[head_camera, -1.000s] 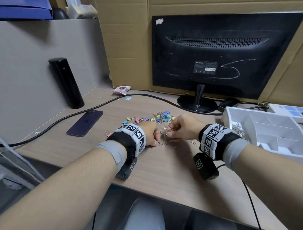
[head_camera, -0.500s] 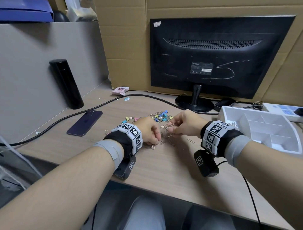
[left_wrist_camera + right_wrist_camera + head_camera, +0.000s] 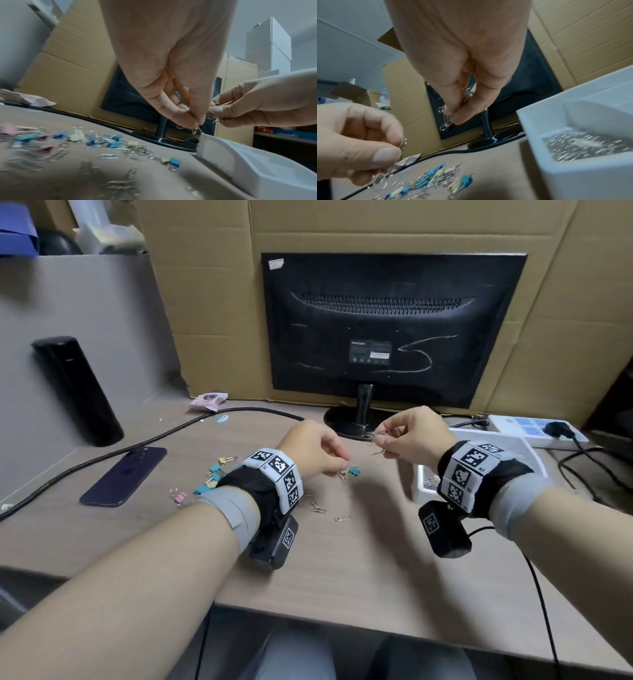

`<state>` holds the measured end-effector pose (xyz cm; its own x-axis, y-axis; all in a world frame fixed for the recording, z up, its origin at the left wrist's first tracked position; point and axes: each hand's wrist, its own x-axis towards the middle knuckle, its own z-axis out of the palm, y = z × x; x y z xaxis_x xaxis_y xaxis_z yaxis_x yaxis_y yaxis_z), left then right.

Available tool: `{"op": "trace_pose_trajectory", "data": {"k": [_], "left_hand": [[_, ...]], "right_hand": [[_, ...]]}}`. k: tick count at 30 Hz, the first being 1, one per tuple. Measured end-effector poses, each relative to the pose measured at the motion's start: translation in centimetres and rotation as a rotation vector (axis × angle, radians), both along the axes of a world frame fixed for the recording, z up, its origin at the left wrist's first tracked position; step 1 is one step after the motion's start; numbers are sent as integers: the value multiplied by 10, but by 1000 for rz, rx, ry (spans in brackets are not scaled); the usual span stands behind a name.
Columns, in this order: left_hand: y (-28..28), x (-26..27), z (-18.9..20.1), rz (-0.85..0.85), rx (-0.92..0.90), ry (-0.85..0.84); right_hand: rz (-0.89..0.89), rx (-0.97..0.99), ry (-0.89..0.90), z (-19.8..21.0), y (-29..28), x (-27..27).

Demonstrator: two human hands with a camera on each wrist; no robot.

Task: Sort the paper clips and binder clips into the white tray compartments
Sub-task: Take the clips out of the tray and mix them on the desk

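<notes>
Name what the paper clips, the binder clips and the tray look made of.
Paper clips: likely bare steel wire, thin and glinting silver.
Binder clips: probably painted metal, matte pastel bodies with silvery wire handles.
Tray: seemingly moulded plastic, smooth white walls.

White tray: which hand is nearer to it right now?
Right. The right hand holds paper clips beside the white tray; the left hand is farther off, over the scattered clips.

Desk (image 3: 342,570) bears clips (image 3: 214,474), tray (image 3: 416,491), phone (image 3: 125,475), monitor (image 3: 394,330).
</notes>
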<state>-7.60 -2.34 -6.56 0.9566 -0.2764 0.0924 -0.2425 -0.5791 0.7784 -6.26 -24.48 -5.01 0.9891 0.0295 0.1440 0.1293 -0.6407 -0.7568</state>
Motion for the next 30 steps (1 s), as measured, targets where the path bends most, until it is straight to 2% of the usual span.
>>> {"op": "trace_pose_trajectory", "data": {"k": [4,9,16,21,25,27,30], "left_hand": [[-42,7,10,-12,-76,-21],[-89,13,7,3,-182,-93],[-115,22,-2,-15,-175,-119],[-121,27,-5,13,-181,-117],[-128,30,-6,18,-185,-123],[-133,31,-7,21,-181,-123],[-140,33,-12,27,-143,-137]], "right_hand": [[-129,-69,-95,4,-45,-4],[-241,-101,-61,-13,-83,-4],[-193,-254,-25,-36,-91,-2],[-180,-252,-11,-45,-95,8],[-209,-268,-81,-46,-100,13],[-186,-197,-91,-44,-102,14],[-174,24,10,-39,-102,11]]}}
